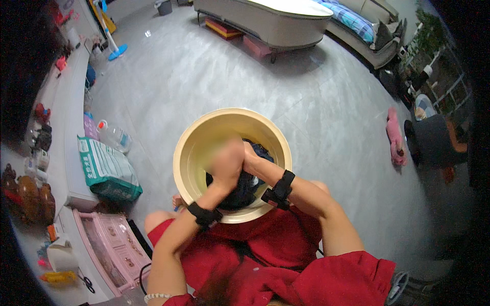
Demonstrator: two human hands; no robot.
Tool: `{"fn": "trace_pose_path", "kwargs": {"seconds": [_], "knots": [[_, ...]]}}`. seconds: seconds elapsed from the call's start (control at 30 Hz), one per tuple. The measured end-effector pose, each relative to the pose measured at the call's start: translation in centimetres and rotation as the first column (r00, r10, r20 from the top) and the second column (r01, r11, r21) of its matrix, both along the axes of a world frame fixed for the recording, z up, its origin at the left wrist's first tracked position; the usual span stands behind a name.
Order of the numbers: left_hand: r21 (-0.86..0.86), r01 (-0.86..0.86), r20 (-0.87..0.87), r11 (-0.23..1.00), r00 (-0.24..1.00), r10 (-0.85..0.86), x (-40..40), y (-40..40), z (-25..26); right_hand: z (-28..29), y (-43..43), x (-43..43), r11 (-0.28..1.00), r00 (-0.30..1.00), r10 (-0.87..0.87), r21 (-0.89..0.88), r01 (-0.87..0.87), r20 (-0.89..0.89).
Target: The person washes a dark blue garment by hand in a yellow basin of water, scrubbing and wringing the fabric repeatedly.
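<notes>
A round cream-coloured basin [183,153] stands on the floor between my knees. Dark wet cloth [237,195] lies bunched in it, with some yellowish liquid at the left side. My left hand [228,157] is inside the basin over the cloth, blurred so that its fingers cannot be made out. Against it, my right hand [250,157] is closed on the dark cloth, part of which shows beyond the knuckles. Black straps circle both wrists.
Left of the basin are a green-and-white bag [111,168], a clear plastic bottle [115,135] and a pink drawer unit [115,248]. A long white cabinet [71,114] runs along that side. A pink plush toy [395,135] lies at right. Ahead stands a low table [264,23].
</notes>
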State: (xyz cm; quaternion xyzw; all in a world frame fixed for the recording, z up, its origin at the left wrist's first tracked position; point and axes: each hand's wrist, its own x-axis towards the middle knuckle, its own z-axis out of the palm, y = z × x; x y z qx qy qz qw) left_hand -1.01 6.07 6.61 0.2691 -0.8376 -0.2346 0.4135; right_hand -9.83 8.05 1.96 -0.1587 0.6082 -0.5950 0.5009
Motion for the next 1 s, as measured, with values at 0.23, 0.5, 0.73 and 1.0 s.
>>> {"fn": "trace_pose_path", "kwargs": {"seconds": [0.23,0.5,0.73,1.0], "knots": [[0.548,-0.324,0.324,0.771,0.932,0.162,0.0,-9.5,-2.7,3.1,-1.6,-1.3,0.987,0.996,0.066,0.142,-0.075,0.067],[0.728,-0.004,0.272,0.686,0.919,-0.284,1.4,-11.7,-3.6,1.2,-1.8,-3.9,0.915,0.894,0.376,0.253,-0.316,-0.245],[0.487,-0.037,0.665,0.872,0.663,-0.344,0.3,-9.9,-0.3,0.2,-2.6,-3.3,0.849,0.644,0.472,0.507,-0.148,-0.603],[0.481,0.039,0.731,0.876,0.533,-0.425,-0.4,-10.6,-0.9,-0.6,-3.3,-3.6,0.773,0.541,0.604,0.594,-0.220,-0.585]]}}
